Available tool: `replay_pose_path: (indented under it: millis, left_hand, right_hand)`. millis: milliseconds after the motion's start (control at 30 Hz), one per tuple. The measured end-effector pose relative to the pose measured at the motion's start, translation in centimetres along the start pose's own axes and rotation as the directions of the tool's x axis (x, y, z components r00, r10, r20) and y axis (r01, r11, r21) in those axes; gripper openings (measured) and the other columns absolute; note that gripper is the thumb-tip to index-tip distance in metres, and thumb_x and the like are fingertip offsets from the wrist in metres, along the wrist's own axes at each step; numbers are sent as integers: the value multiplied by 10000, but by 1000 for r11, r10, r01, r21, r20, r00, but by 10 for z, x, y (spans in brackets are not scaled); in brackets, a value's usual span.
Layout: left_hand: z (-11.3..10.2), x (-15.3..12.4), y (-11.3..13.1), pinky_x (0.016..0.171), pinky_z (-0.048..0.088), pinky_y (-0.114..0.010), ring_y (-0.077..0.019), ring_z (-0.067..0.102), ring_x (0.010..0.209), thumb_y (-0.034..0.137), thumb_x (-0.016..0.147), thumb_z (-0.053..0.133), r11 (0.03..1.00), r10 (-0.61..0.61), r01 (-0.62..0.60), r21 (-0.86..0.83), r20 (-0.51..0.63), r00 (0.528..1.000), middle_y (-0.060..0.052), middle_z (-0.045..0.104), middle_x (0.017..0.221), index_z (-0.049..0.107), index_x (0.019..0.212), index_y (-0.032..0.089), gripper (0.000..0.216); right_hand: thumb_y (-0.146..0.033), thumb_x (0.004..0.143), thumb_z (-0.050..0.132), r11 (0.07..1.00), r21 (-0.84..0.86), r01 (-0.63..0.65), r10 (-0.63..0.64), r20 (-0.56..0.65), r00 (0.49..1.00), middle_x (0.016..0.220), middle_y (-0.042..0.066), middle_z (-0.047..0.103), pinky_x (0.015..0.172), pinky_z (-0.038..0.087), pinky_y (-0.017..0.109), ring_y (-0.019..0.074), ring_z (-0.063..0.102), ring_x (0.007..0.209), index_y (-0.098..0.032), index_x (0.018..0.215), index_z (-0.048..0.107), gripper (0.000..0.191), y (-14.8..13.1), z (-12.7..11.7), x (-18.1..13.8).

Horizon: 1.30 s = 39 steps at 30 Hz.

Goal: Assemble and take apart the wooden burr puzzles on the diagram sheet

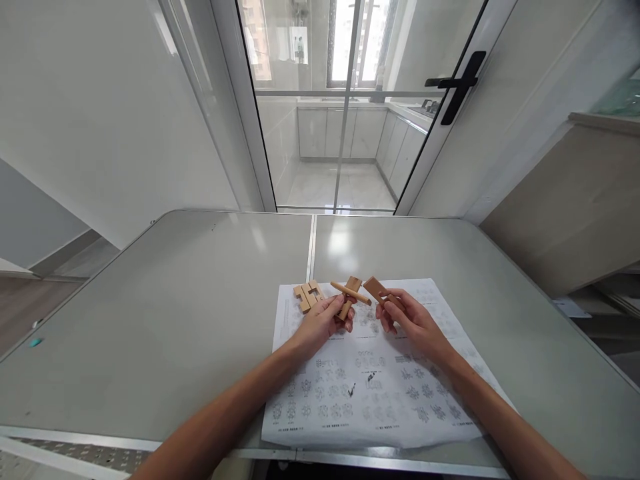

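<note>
Just above a printed paper sheet, my left hand is closed around wooden puzzle pieces. A thin wooden stick lies slantwise across them, under or beside my thumb. To its right, my right hand pinches a flat, darker wooden puzzle piece, tilted up toward the left. Its far end comes close to the pieces in my left hand; I cannot tell whether they touch. Several lighter notched wooden blocks lie together on the sheet's upper left corner, partly behind my left hand.
The grey table has a metal seam down its middle and a metal front edge. A small teal object sits at the far left edge. Beyond the table stands a glass door with a black handle; shelving is at right.
</note>
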<state>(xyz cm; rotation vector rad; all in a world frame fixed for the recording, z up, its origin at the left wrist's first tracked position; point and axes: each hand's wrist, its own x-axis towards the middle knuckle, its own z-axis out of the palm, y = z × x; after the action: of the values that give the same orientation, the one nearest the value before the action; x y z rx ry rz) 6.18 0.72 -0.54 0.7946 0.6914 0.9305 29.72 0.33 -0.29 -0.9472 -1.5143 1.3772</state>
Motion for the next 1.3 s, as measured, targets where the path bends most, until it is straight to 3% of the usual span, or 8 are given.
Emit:
replay_pose_path:
  millis: [600,1067,1300]
  left_hand:
    - [5,-2,5,700,421,-301,-126,550,666,608,885,783,1000,-17,18,17,-19,1000,-19,614,817,707,1051,129,512]
    - [8,-4,7,699,423,-301,-124,547,669,602,864,807,1000,-20,20,1,-16,1000,-18,604,820,692,985,131,500]
    - [6,-1,6,682,420,-290,-115,551,646,605,861,810,1000,-17,17,-2,-17,1000,-16,613,805,700,1004,127,511]
  right_hand:
    - [-551,1056,590,999,25,-25,24,63,998,930,58,709,624,484,350,180,586,671,-254,1247,658,360,-8,0,-2]
    - [-519,1065,594,990,135,-48,37,85,996,946,42,689,603,443,332,166,575,643,-263,1232,607,306,-1,-3,-1]
    - [-570,1029,640,987,137,-80,65,115,991,917,31,714,620,453,325,152,557,624,-258,1071,574,321,0,-4,1]
